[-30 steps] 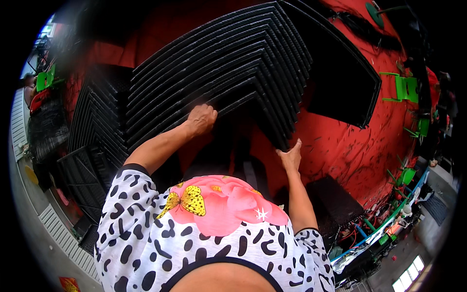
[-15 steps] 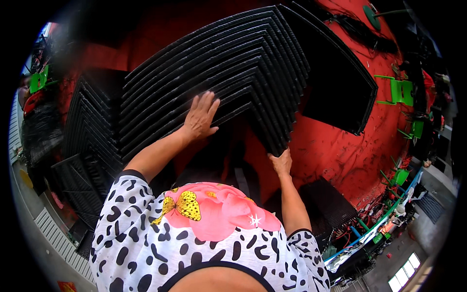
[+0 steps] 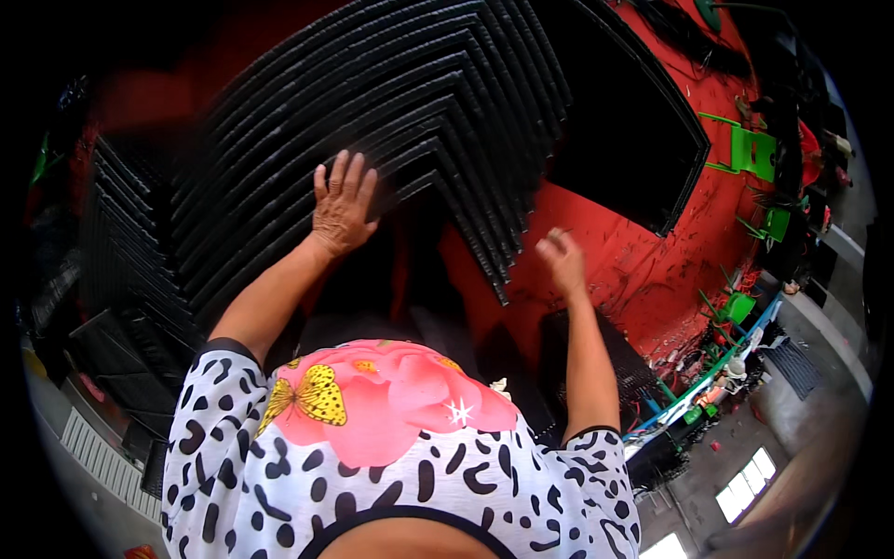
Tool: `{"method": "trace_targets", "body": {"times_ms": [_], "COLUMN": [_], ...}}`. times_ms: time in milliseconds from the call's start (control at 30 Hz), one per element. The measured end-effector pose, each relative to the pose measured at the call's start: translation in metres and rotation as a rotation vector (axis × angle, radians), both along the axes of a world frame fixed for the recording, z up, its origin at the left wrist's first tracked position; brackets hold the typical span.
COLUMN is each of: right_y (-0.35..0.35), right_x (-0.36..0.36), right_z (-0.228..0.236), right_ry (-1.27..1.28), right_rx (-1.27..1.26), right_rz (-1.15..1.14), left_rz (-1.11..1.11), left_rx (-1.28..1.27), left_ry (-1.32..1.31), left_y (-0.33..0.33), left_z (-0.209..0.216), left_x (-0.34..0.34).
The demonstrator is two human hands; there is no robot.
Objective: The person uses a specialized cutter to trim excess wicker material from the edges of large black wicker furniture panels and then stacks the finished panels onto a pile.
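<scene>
A large fanned stack of black, thin, angled sheets (image 3: 372, 102) with a stepped chevron pattern of edges stretches before me. My left hand (image 3: 342, 210) lies on its near side, palm down, fingers spread and outstretched. Off the stack's right edge, my right hand (image 3: 564, 265) is raised with loosely bent fingers, and nothing shows in it. A gap of red surface separates it from the sheets. Whether the sheets are plastic or some other material, I cannot tell.
Another fanned black stack (image 3: 121, 205) stands at the left. At the far right of the red surface (image 3: 615, 210) lies a dark panel (image 3: 615, 121). Green chairs (image 3: 752, 152) stand beyond it. A black mesh-like pile (image 3: 596, 363) sits beside my right forearm.
My right hand has let go of the stack's right corner and moved away from it. My left hand stays on the sheets. The whole view has shifted.
</scene>
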State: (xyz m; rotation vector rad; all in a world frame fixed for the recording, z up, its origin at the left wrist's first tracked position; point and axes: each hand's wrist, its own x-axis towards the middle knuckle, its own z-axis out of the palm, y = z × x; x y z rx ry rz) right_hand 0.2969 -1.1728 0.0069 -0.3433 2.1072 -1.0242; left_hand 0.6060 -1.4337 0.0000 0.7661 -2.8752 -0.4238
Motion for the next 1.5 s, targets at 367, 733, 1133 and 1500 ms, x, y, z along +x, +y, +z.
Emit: {"method": "trace_targets", "body": {"times_ms": [367,733,1133,1500], "right_y": [-0.173,-0.171,-0.162,-0.146], "right_x": [-0.105,-0.111,-0.108,-0.081], "right_z": [-0.031,-0.043,-0.014,-0.005], "right_ry": [0.885,0.851,0.664,0.987], "right_rx": [-0.066,-0.161,0.135,0.089], "right_rz": [0.428,0.420,0.741,0.695], "left_rz": [0.041,0.070,0.079,0.082], "left_rx": [-0.024,-0.056,-0.080,-0.077], "left_ry": [0.043,-0.008,0.001,0.004], "left_y": [0.003,0.006,0.007,0.008], "left_z": [-0.003,-0.006,-0.009,-0.011], "left_x": [-0.008,-0.009,-0.010,-0.008]}}
